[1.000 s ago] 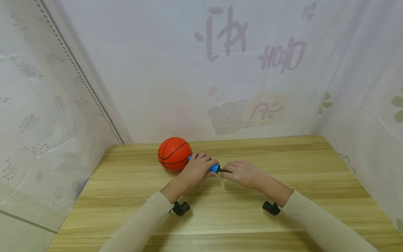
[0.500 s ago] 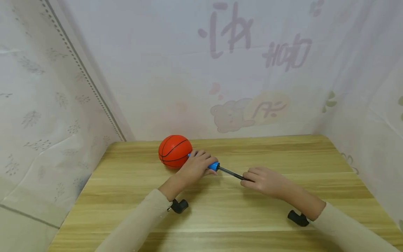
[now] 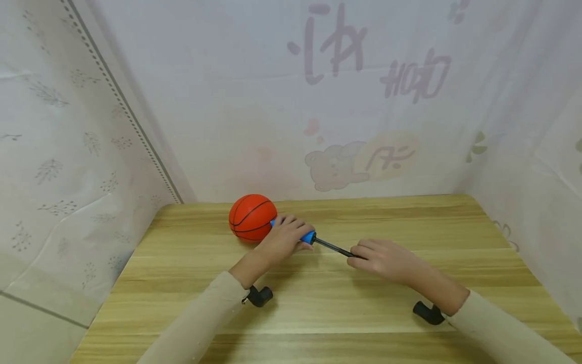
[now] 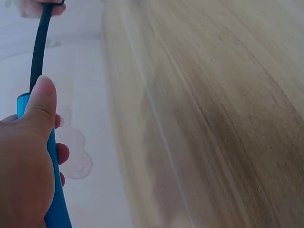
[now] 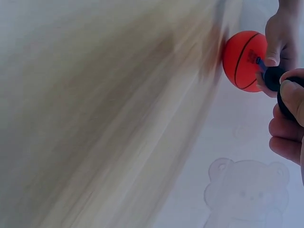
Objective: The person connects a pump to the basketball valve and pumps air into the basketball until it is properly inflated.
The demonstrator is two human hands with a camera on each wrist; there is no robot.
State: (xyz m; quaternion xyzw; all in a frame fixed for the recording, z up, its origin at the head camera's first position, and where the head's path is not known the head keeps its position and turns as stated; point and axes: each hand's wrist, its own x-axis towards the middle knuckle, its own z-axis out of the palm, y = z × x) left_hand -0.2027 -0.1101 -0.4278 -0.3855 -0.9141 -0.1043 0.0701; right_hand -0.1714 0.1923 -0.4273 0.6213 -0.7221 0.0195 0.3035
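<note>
An orange-red ball with black basketball lines (image 3: 252,218) sits at the back left of the table. My left hand (image 3: 283,241) grips the blue barrel of a hand pump (image 3: 308,237), whose tip end meets the ball's right side; whether it is inserted I cannot tell. In the left wrist view the fingers wrap the blue barrel (image 4: 58,209), thumb along it. From the barrel a dark rod (image 3: 334,246) extends to the right. My right hand (image 3: 384,260) holds the black handle at the rod's end, seen in the right wrist view as a dark handle (image 5: 288,102) under the thumb.
The wood-grain table (image 3: 327,313) backs onto a pale printed cloth (image 3: 254,91), with more cloth at the left and right sides. A black wrist-camera mount (image 3: 260,296) hangs at the left wrist, and another mount (image 3: 428,313) at the right.
My right hand has moved right, away from the left, drawing a length of rod out of the barrel. Over the last half second it stays nearly still. The left hand keeps its grip.
</note>
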